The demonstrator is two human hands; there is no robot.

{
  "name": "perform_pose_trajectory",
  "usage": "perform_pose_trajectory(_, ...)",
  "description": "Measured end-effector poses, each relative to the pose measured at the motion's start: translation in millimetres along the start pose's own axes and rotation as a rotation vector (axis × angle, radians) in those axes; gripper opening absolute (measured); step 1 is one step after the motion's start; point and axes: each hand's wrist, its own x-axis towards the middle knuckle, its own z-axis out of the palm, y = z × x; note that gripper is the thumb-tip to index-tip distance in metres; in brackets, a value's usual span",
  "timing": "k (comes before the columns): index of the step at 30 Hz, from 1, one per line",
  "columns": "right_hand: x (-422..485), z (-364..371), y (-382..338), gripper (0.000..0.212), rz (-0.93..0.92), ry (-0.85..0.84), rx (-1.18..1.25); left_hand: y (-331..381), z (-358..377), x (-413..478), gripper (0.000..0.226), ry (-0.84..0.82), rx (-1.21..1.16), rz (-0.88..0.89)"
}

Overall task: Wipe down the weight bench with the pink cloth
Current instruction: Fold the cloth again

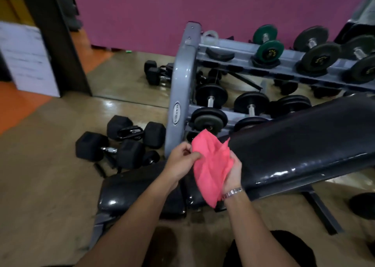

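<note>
**So, cloth is up in both hands, not on the pad yet**

Head view, the only one I've got. The cloth sits lower centre of the frame, held in the air between the two hands, right over the spot where the seat meets the backrest of the bench. I can't tell if its bottom tip brushes the padding, but it's hanging rather than pressed flat.

The left hand is pinching the cloth's left edge between thumb and fingers. The right hand, the one with the watch, has its fingers wrapped into the fabric from the right side, mostly hidden behind it. My guess at why: it's being pulled open or bunched into a decent wiping pad before going down on the vinyl.

Direction-wise, the cloth is crumpled, with its long axis running roughly top to bottom in the frame: one peak points up toward the rack and one corner dangles down near the wrist. The bench runs the other way, lower left to upper right, with the backrest climbing toward the right edge.

Loose dumbbells lie on the floor at centre left, well apart from the hands.
</note>
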Motion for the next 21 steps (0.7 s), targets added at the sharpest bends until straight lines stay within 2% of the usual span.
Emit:
perform_pose_trajectory(2, 3, -12, 12, 0.035, 0.0, -0.003, -0.074, -7, -22, -9, 0.028, -0.006, -0.006, 0.019)
perform_pose_trajectory(3, 6, -18, 17, 0.041, 0.002, -0.01, -0.125, -11, -32, -13, 0.031, -0.023, 0.002, 0.034)
perform_pose_trajectory(6, 7, -26, 25, 0.056, 0.001, -0.134, -0.534, -18, -56, -24, 0.032, -0.068, 0.12, 0.065)
perform_pose_trajectory(8, 3, -19, 33, 0.053, 0.017, -0.244, -0.821, -23, -68, -31, 0.032, -0.094, 0.198, 0.083)
perform_pose_trajectory(12, 4, -10, 45, 0.033, 0.057, -0.243, -1.153, -33, -88, -36, 0.024, -0.05, 0.507, 0.17)
perform_pose_trajectory(16, 3, -12, 69, 0.021, 0.082, -0.233, -1.202, -48, -121, -42, 0.048, -0.085, 0.843, 0.151)
perform_pose_trajectory(19, 5, -18, 91, 0.012, 0.076, -0.234, -1.202, -60, -153, -48, 0.04, -0.105, 1.041, 0.067)
perform_pose_trajectory(21, 5, -20, 107, 0.012, 0.069, -0.247, -1.194, -68, -176, -56, 0.032, -0.134, 0.987, -0.051)
